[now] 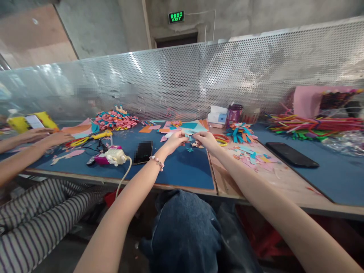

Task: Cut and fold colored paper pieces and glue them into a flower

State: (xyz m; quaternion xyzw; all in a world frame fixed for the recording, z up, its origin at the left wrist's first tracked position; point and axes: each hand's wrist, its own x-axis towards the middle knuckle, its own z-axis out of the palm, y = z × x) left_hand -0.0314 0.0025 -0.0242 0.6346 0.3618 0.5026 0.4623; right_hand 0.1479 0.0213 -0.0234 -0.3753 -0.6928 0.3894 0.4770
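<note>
So the biggest thing here is a perforated metal panel [170,76] running along behind the blue-topped surface [184,172]. Over on the right there's a fat bundle of colorful sticks [321,123], with a dark phone [292,154] lying nearer the front edge. Pink and blue paper bits are heaped in a pile [116,119] toward the back left, and loose scraps [253,156] cover the bare wood strip. Left hand [176,141] and right hand [207,140] are close together above the blue part, each grip pinched narrow at the fingertips. The little light-blue paper piece [189,137] sits right between them, held from both sides; its exact shape's too small to make out.
</note>
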